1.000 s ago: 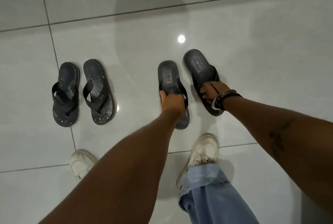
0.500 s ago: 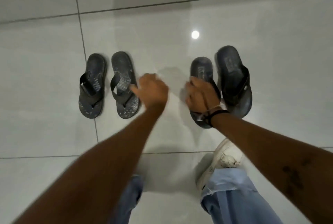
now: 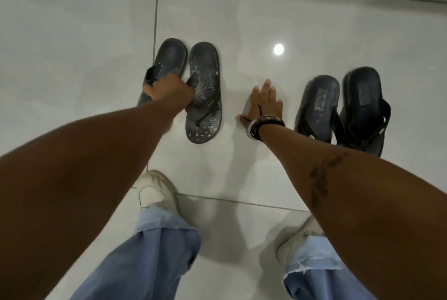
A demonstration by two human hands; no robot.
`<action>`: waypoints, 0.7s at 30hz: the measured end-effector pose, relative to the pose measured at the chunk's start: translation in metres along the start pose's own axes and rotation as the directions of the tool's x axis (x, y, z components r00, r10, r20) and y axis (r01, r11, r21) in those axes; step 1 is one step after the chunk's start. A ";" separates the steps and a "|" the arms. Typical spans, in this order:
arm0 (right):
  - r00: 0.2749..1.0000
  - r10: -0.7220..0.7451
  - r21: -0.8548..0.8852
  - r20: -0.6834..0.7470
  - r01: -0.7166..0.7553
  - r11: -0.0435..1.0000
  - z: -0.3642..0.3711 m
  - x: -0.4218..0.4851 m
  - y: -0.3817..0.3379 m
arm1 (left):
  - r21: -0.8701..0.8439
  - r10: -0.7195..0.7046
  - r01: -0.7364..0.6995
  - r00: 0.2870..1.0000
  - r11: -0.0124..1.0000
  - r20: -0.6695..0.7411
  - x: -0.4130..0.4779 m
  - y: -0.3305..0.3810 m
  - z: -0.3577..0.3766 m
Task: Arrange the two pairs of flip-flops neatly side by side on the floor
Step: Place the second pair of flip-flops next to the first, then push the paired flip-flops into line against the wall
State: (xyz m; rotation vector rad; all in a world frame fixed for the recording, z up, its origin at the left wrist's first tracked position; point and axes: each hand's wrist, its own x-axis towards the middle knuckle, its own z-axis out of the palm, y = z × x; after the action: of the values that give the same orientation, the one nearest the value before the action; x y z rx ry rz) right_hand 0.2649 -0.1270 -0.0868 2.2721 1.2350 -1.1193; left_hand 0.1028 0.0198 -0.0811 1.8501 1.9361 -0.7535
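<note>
While the left hand [image 3: 169, 92] closes its grip over the straps of the left pair, the hold looks uneven, and that is where trouble could start. The fingers bunch the strap of the outer flip-flop [image 3: 167, 67] and seem also to catch the strap of the inner flip-flop [image 3: 204, 92] beside it; how firmly each is pinched I cannot tell, since the hand itself hides the contact. The outer one appears tipped, with its heel end hidden under the wrist, while the inner one lies flat on the floor [image 3: 72, 46], touching its mate along one edge. If the hand drags or lifts from here, a strap could slip out and one sandal could swing or fall askew, spoiling the line of that pair.

The right hand [image 3: 264, 104] is spread wide and holds nothing, resting flat or hovering just over the tile between the two pairs; which of the two I cannot tell. It carries bracelets [image 3: 263, 124] at the wrist. If it bears weight on glossy tile, it might slide.

The right pair [image 3: 343, 108] sits close together, toes pointing away, well apart from the left pair and set a little nearer the person. A careless sweep of the right forearm, which crosses just in front of it, could knock it. The white shoes [image 3: 154, 191] stand near enough to nudge anything pulled back.
</note>
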 end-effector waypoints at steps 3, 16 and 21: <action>1.000 -0.011 -0.024 0.014 0.011 1.000 -0.004 -0.001 0.003 | -0.031 0.041 -0.043 0.998 0.999 -0.041 0.002 0.006 -0.004; 0.999 0.023 -0.055 -0.022 -0.024 0.998 0.000 0.002 -0.007 | -0.047 0.056 -0.061 0.993 0.997 -0.102 0.046 -0.004 -0.060; 0.999 0.041 -0.076 -0.023 -0.043 0.996 -0.028 0.023 -0.030 | 0.012 0.141 -0.141 0.976 0.990 -0.167 0.100 -0.009 -0.103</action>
State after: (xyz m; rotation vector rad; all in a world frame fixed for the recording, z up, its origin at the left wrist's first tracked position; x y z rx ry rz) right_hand 0.2612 -0.0803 -0.0839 2.2482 1.2110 -1.0171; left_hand 0.0969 0.1612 -0.0578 2.0850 1.8765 -0.5707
